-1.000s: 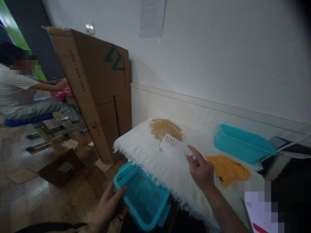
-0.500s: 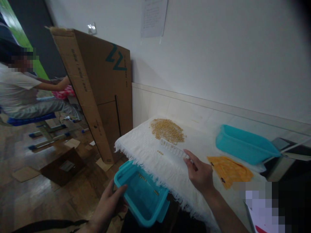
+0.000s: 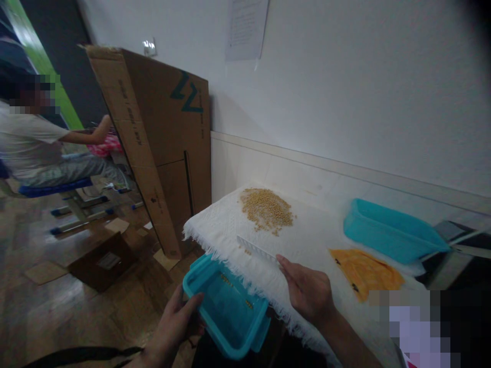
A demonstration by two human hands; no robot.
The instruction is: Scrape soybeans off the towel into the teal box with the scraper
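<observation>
My left hand grips the near left rim of a teal plastic box, tilted under the table's front edge; a few soybeans lie inside it. In my right hand is the end of a white slotted plastic strip, held low over the white fringed cloth. Several loose beans lie along the strip's near side, toward the box. Behind the strip, a pile of soybeans spreads on the cloth.
A second teal container stands at the right, with an orange cloth in front of it. A tall cardboard box rises at the left of the table. Beyond it a person sits. An opened carton lies on the floor.
My right hand has drawn the white strip toward me and left, bringing the few loose beans nearer the cloth's front edge. My left hand keeps holding the teal box.
</observation>
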